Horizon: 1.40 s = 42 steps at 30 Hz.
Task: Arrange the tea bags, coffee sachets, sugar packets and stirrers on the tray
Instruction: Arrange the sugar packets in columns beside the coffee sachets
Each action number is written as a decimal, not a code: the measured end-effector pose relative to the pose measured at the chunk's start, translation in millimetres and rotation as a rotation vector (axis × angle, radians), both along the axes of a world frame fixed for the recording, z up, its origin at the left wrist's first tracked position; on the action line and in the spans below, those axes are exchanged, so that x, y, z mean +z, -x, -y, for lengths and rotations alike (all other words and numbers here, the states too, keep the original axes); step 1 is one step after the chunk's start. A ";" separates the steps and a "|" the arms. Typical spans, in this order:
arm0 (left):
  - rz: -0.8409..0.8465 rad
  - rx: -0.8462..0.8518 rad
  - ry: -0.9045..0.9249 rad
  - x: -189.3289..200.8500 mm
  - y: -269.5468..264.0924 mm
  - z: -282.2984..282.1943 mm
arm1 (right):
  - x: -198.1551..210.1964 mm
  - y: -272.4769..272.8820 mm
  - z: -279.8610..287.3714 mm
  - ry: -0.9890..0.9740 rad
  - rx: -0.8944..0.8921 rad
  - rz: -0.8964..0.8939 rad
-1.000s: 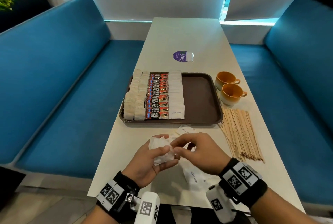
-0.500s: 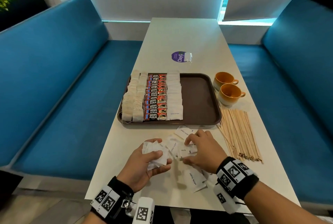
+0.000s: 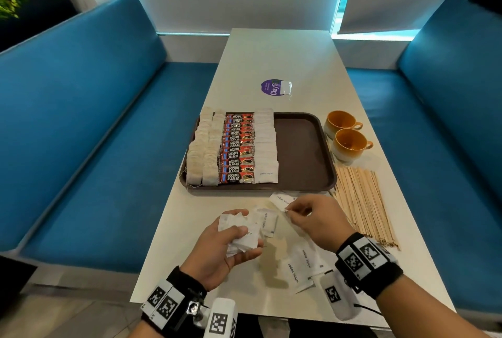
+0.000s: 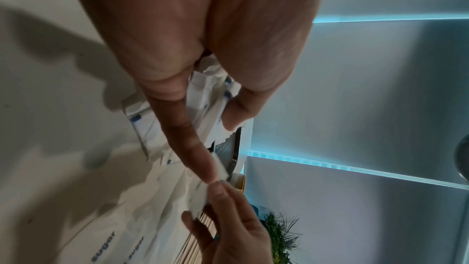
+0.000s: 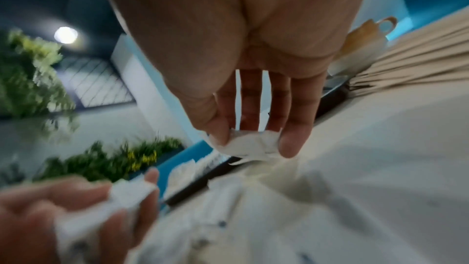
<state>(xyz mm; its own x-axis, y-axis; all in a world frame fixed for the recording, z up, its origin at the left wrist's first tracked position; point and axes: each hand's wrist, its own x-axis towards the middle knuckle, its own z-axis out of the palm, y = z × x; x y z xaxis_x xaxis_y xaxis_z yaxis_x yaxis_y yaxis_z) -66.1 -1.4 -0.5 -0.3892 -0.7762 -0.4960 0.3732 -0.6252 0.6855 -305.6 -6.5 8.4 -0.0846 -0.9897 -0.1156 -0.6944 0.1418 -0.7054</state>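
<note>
A: Fingers?
B: Left hand (image 3: 223, 249) is curled round a stack of small white paper sugar packets (image 3: 239, 231), thumb on top. Right hand (image 3: 315, 219) pinches one white sugar packet (image 5: 250, 145) between thumb and fingertips, lifted just off the table.

A: Where's the loose sugar?
B: More white packets printed "white sugar" (image 3: 300, 267) are scattered on the pale rectangular table (image 3: 282, 57), between and under the hands, near the front edge.

A: Tray?
B: Dark brown plastic tray (image 3: 301, 152) sits just beyond the hands. Left half is filled: two columns of beige tea bags (image 3: 203, 152), a column of red-and-black coffee sachets (image 3: 239, 147), a column of white sugar packets (image 3: 266, 144). Right half is bare.

A: Stirrers?
B: Pile of thin wooden stirrers (image 3: 361, 201) lies on the table right of the tray, beside the right hand. Two orange ceramic cups (image 3: 346, 136) are behind the pile.
</note>
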 end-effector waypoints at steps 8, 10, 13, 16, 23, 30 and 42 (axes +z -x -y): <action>-0.106 0.014 -0.026 13.4 20.9 2.0 | 31.9 -30.5 -15.0 0.243 0.159 0.175; -0.133 -0.004 0.001 15.7 23.8 3.2 | 30.4 -38.4 -20.6 0.249 0.268 0.093; -0.124 -0.041 0.033 14.4 21.8 4.4 | 29.9 -37.6 -24.5 0.241 0.315 0.094; -0.153 -0.068 0.046 13.2 14.2 4.8 | 30.2 -30.6 -25.9 0.187 0.261 0.247; -0.122 -0.087 0.108 14.6 16.7 3.9 | 28.1 -22.8 -25.9 0.081 0.038 0.440; -0.046 -0.050 0.132 13.5 19.4 0.9 | 30.0 -22.3 -23.5 -0.008 0.070 0.541; 0.040 0.094 0.122 1.9 3.5 5.6 | 31.2 -21.5 13.3 -0.118 0.005 0.539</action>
